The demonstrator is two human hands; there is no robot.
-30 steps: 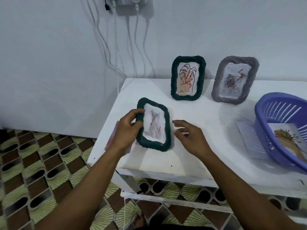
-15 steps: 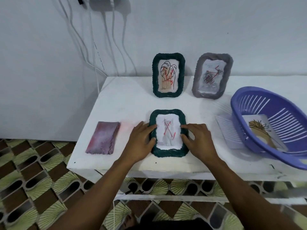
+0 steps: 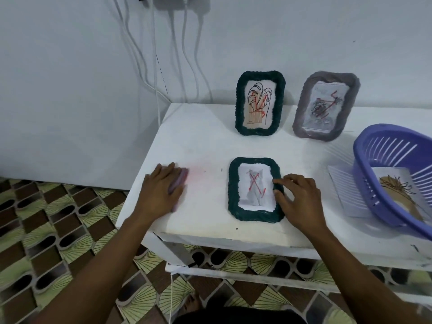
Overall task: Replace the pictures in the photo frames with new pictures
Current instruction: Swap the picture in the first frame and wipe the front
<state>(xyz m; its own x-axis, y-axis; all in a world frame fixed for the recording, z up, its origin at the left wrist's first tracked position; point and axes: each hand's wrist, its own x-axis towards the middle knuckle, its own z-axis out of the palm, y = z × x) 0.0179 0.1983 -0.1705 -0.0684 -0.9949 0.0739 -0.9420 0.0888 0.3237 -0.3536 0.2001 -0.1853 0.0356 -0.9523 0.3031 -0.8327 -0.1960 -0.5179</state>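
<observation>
A dark green frame (image 3: 233, 197) lies flat on the white table (image 3: 198, 141), holding a grey picture crossed out in red (image 3: 256, 188). My right hand (image 3: 299, 199) rests its spread fingertips on that frame's right rim. My left hand (image 3: 161, 188) lies flat over a pink-purple backing panel (image 3: 181, 181) near the table's left edge, covering most of it. Against the wall stand a second green frame (image 3: 240, 104) with a leaf drawing marked in red, and a grey frame (image 3: 304, 108) with a marked picture.
A purple slotted basket (image 3: 374, 183) sits at the right with a new picture (image 3: 397, 185) inside and a white sheet (image 3: 343, 190) partly under it. White cables (image 3: 154, 66) hang down the wall beside the table's left corner. Patterned floor tiles lie below.
The green frame went from held upright to lying flat on the table. My left hand then left it and moved left onto the pink panel; my right hand stays at the frame's rim.
</observation>
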